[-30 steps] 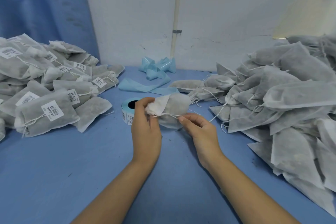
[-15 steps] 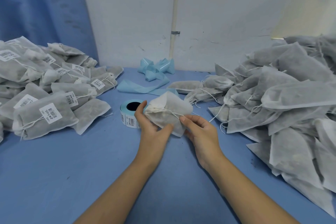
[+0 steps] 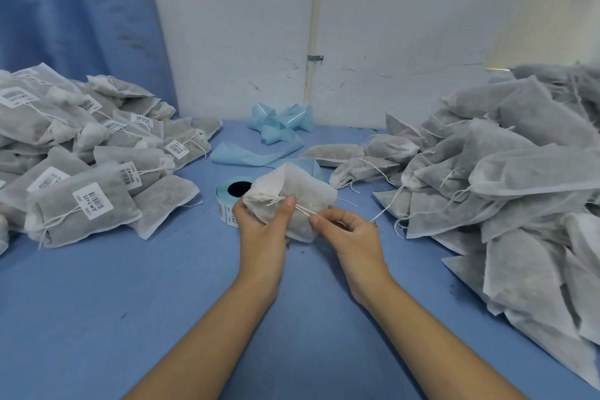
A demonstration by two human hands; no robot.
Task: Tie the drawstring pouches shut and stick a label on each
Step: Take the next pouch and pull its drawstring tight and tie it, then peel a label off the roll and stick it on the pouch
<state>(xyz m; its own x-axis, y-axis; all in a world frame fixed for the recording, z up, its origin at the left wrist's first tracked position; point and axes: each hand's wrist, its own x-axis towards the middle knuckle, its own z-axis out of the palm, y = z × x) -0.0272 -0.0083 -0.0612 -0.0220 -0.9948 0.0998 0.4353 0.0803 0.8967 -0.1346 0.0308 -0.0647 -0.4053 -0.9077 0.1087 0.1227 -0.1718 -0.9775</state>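
I hold one soft grey pouch (image 3: 308,191) up off the blue table (image 3: 130,302), right in the middle of it, just in front of me. Its top is bunched up and points to nine o'clock. The thin white drawstring (image 3: 303,209) comes out of that bunched top and runs across the pouch to three o'clock.

My left hand (image 3: 264,230) is wrapped round the pouch from below. My thumb lies on top of it and presses on the string. My right hand (image 3: 352,234) is just beside the pouch at four o'clock. Its thumb and first finger pinch the string tight, and the other fingers curl under.

The label roll (image 3: 227,201) lies on the table at ten o'clock from the pouch, just behind my left hand. It is light blue with a dark hole, and white labels show on its side.

At twelve o'clock, near the wall, lies a curly blue strip of backing paper (image 3: 259,156).

Far out at nine o'clock is a heap of tied pouches (image 3: 81,204) with white barcode labels on them. At three o'clock is a bigger heap of plain pouches (image 3: 503,178) with loose strings hanging out.

Behind it all stand a white wall with a thin pipe (image 3: 313,26) at twelve o'clock and a blue curtain (image 3: 65,10) at ten o'clock.
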